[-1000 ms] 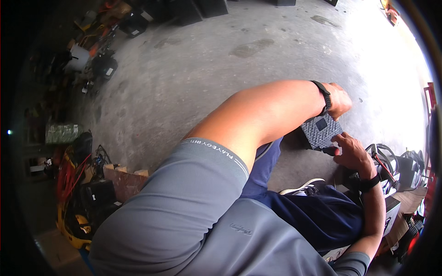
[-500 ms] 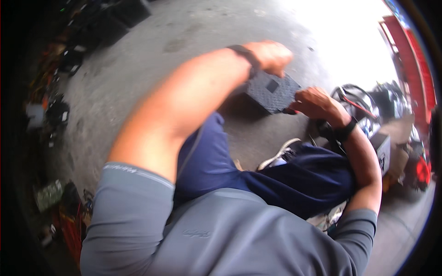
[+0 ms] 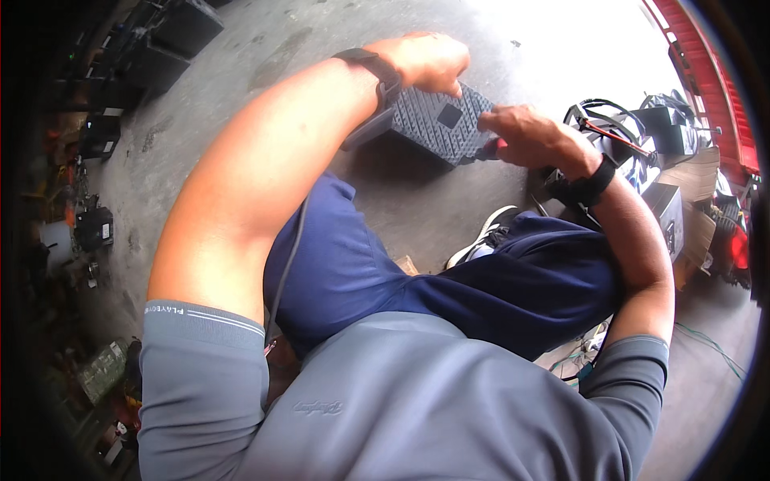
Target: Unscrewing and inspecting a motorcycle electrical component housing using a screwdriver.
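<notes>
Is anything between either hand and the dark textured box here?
Nothing visible. The left hand grips the dark textured box at its top edge, and the right hand presses a red-handled tool against its right side.

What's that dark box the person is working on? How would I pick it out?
Look above the blue-trousered knees, over the concrete floor. Between the left hand and right hand sits a flat box. Unlike the smooth black boxes nearby, its top is ribbed, with a small square patch.

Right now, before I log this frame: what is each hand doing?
Left hand: closed on the top edge of the dark textured box.
Right hand: closed on a red-handled tool, at the box's side.
</notes>
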### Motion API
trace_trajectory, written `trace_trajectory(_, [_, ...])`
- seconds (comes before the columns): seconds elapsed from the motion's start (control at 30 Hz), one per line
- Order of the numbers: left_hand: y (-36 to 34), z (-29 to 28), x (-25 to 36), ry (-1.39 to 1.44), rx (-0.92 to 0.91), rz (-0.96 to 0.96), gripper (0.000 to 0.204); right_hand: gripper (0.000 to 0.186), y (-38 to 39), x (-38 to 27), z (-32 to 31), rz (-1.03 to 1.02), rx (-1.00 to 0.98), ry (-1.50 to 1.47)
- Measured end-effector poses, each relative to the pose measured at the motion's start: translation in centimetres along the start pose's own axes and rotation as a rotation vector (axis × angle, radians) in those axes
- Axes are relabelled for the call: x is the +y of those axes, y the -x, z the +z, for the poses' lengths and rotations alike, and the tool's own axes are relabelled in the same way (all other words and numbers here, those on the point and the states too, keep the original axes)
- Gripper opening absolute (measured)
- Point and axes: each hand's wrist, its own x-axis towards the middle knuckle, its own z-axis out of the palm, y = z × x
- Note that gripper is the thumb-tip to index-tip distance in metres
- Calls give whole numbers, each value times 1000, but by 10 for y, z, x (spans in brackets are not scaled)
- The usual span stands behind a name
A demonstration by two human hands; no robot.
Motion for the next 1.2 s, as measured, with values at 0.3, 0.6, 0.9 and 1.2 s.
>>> trace_trajectory(0.3, [-9, 7, -3, -10, 6, 4, 38, 32, -2, 4, 11, 77, -116, -64])
trace_trajectory(0.6, [8, 0, -19, 53, -49, 29, 33, 24, -1, 6, 15, 121, -98, -23])
trace_trajectory(0.9, [60, -13, -31, 176, -27, -142, 36, 33, -2, 6, 18, 6, -18, -32])
trace_trajectory(1.2, [67, -19, -32, 147, -2, -142, 35, 29, -2, 4, 20, -38, 9, -10])
